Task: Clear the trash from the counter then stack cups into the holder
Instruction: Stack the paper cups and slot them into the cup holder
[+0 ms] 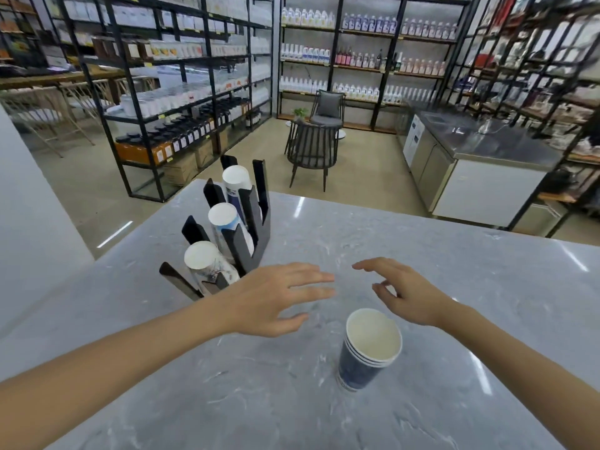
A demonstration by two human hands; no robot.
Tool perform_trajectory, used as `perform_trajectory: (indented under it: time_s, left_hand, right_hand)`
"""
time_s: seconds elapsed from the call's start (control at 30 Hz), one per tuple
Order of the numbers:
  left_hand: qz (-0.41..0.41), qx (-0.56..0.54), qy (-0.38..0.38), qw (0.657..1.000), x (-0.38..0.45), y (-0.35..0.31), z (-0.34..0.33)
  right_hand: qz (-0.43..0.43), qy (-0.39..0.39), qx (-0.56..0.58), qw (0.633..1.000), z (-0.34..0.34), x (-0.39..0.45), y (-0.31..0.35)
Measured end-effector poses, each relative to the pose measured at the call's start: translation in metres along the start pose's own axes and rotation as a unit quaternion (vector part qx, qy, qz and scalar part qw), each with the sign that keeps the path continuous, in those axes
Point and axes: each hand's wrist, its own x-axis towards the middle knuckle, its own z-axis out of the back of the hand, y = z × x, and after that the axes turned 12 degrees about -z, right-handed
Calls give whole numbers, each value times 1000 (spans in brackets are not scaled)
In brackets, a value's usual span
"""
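Note:
A stack of several blue paper cups (368, 350) stands upright on the grey marble counter (454, 287), near its front. A black cup holder (240, 232) sits at the counter's left, with three stacks of white and blue cups (224, 228) lying in its slots. My left hand (276, 297) hovers palm down just right of the holder, fingers spread, holding nothing. My right hand (406, 290) hangs just behind the blue cups with its fingers curled apart and is not touching them.
Beyond the counter's far edge stand two dark chairs (313, 147) and a steel-topped cabinet (480, 164) at the right. Black shelving with bottles (181, 92) lines the back and sides. A white wall (29, 206) rises at the left.

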Motion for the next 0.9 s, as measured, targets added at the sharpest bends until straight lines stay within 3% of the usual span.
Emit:
perform_trajectory:
  time_s: [0.27,0.47,0.9]
  left_hand:
    - [-38,-46,-2,998,23,-34,-51]
    - [-104,1,-83,991,29,-43,-76]
    - [-60,30,-139,988,32,-37,-67]
  right_hand:
    - [-67,34,130,989,-65,-76,-54]
    - [-126,73,160,976,-139,-95,-60]
    - [-142,-16,301,943,-156,-84,-40]
